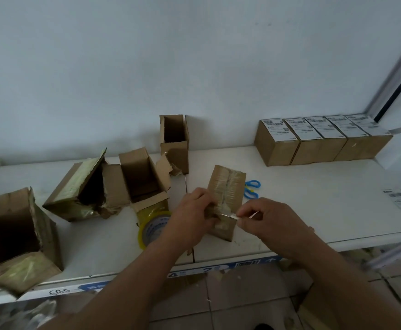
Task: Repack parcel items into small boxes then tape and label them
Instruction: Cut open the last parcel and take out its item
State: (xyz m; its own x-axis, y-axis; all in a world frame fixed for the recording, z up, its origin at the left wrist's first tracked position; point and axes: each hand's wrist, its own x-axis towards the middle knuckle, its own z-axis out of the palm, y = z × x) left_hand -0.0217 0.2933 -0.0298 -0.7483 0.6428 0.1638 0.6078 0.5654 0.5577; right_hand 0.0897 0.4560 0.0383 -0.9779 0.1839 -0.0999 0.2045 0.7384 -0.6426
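scissors [252, 188] behind taped box [228, 186]

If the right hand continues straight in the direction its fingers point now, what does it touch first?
Probably the small taped box: the right hand points left, pinching a tape strip at the box's near end. The left hand holds the box just beyond; depth is unclear.

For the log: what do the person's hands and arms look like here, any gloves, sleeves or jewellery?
Both the left hand and the right hand are bare, with no gloves. Both forearms are uncovered as far as the frame shows, with no sleeves in view. No watch, ring or wristband is visible.
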